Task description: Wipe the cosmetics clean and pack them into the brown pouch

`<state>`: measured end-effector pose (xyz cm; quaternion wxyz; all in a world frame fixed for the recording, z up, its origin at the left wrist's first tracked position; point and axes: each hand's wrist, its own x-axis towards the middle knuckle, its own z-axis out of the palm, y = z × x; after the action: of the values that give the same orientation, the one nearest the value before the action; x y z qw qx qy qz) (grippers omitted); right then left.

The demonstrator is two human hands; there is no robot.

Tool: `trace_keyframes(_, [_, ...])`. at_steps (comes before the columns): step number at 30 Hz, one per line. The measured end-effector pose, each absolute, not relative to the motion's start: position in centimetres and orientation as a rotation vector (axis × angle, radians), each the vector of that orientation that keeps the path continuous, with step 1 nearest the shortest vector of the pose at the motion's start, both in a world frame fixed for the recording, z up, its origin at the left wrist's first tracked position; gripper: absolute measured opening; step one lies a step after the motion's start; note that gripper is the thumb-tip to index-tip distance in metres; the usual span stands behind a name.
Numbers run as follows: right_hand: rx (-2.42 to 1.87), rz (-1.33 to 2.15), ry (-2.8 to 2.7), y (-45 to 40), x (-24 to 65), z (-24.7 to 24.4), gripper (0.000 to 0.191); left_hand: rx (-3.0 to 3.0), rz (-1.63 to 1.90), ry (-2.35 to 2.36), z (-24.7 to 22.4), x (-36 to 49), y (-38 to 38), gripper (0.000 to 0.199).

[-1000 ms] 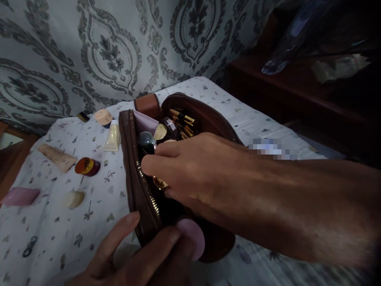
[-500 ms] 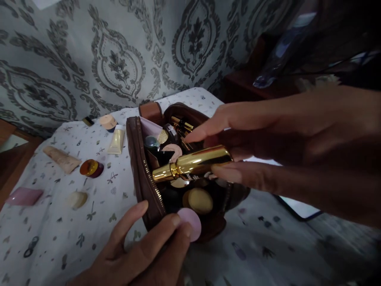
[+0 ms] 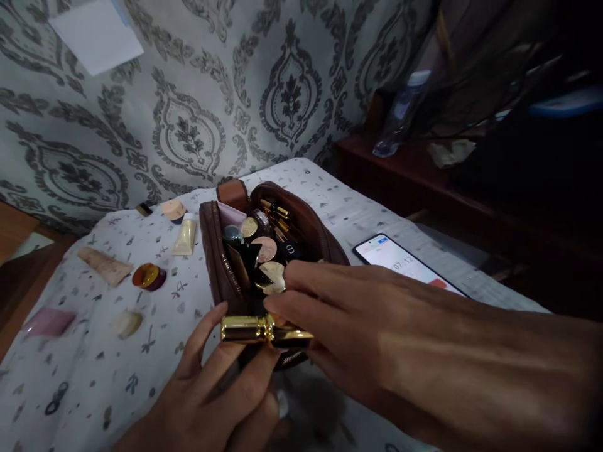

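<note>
A brown zippered makeup bag (image 3: 221, 260) lies open on the bed, packed with compacts, jars and gold tubes. My right hand (image 3: 348, 314) is over the bag's near end, its fingers closed on a shiny gold cosmetic tube (image 3: 242, 329) lying sideways. The tube passes right over the fingertips of my left hand (image 3: 226, 389); whether they touch it I cannot tell. Below the left fingers shows the pale edge of a small round piece (image 3: 282, 403), mostly hidden in that hand. Inside the bag, a round pink compact pan (image 3: 264, 249) lies near a cream one (image 3: 273, 276).
Left of the bag lie a cream tube (image 3: 185, 235), a beige tube (image 3: 104, 265), an amber-lidded jar (image 3: 149, 277), a pale jar (image 3: 127, 324) and a pink item (image 3: 49, 322). A lit phone (image 3: 400, 260) lies to the right. A clear bottle (image 3: 400, 116) stands on a dark red ledge behind.
My right hand has brought the gold tube down and left, over the bag's near end beside my left fingers. The pink round piece in my left hand is now mostly hidden. The view has shifted.
</note>
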<state>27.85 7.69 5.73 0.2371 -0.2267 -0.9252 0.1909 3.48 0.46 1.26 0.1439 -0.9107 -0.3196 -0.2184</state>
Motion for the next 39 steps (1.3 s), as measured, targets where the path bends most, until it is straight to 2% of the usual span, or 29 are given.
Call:
trace_keyframes(4, [-0.66, 0.529, -2.57, 7.6, 25.8, 6.1, 0.018, -2.641, -0.678, -0.906, 1.2, 3.7, 0.5, 0.021])
trace_keyframes(9, [-0.873, 0.751, -2.334, 9.2, 25.2, 8.2, 0.01, -2.638, -0.638, -0.855, 1.2, 3.7, 0.5, 0.02])
trace_keyframes(13, [-0.915, 0.826, -2.269, 10.4, 24.2, 8.3, 0.015, -2.645, -0.623, -0.864, 1.1, 3.6, 0.7, 0.018])
trace_keyframes(23, [-0.977, 0.869, -2.599, 12.2, 20.3, 5.9, 0.016, -2.67, -0.626, -0.902, 0.7, 3.0, 0.4, 0.014])
trace_keyframes(29, [-0.992, 0.79, -2.73, 13.1, 18.9, 3.7, 0.011, -2.665, -0.689, -0.92, 0.2, 2.9, 0.7, 0.014])
trace_keyframes(39, [-0.913, 0.645, -2.767, 13.6, 18.8, 4.1, 0.017, -2.603, -0.716, -0.924, 0.0, 3.1, 0.9, 0.016])
